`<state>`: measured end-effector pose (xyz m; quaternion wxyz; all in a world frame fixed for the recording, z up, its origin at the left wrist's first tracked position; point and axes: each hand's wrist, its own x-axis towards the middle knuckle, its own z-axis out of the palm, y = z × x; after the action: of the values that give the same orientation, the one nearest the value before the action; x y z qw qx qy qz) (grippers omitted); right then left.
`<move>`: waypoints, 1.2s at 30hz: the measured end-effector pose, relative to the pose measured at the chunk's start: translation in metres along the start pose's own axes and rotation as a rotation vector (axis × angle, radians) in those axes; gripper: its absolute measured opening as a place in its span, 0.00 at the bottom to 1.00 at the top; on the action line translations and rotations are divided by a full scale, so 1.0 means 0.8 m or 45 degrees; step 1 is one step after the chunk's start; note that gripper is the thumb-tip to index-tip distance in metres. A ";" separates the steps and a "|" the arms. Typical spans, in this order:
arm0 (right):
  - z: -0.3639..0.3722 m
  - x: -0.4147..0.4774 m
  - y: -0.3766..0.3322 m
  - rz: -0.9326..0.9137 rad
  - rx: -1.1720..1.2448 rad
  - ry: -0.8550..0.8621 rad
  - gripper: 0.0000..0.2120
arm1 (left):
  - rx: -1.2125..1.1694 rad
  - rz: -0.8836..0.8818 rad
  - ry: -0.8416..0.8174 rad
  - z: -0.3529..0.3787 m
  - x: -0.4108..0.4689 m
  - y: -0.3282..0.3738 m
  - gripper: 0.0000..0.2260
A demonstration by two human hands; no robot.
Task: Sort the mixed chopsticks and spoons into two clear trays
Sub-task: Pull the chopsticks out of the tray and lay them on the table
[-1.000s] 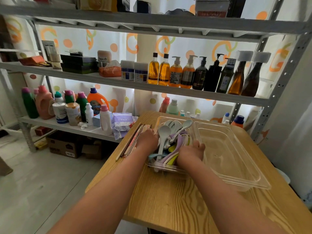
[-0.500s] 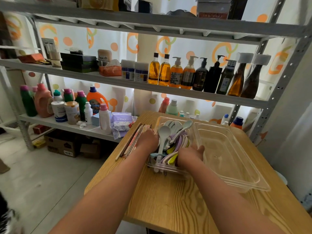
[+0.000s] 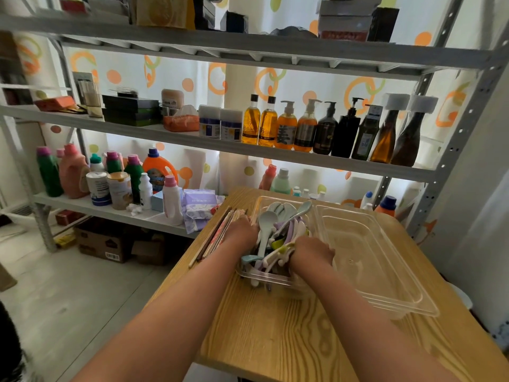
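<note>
Spoon step: left hand (image 3: 243,232) and right hand (image 3: 311,253) buried among pastel plastic spoons (image 3: 278,230) in the clear plastic tray (image 3: 265,277), fingers hidden, grip unclear. Next, probably the thin brown chopsticks (image 3: 214,237) left of it.

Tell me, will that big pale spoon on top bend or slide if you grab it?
Probably stiff: the spoon keeps its shape though it lies propped across the pile. Likely light, since it looks like thin plastic. It looks smooth, so it may slip, and pulling it could shift the loose ones beneath.

Left grip (image 3: 242,232) and right grip (image 3: 311,253) extend forward, knuckles up.
</note>
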<state>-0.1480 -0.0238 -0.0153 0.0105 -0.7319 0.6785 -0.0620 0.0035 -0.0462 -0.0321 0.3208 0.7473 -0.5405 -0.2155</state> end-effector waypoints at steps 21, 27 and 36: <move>-0.048 -0.012 0.031 0.252 1.409 -0.264 0.09 | 0.122 0.026 -0.034 -0.011 -0.010 0.003 0.19; -0.073 -0.030 0.006 0.295 1.839 -0.324 0.08 | 0.119 0.044 0.071 -0.021 -0.015 0.009 0.18; -0.079 -0.037 -0.021 -0.062 1.765 0.252 0.19 | -0.264 0.342 0.178 -0.037 -0.026 0.028 0.09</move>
<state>-0.1402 0.0117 0.0471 0.4116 -0.5625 0.4637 -0.5469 0.0013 -0.0237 0.0039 0.4589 0.6444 -0.5867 -0.1729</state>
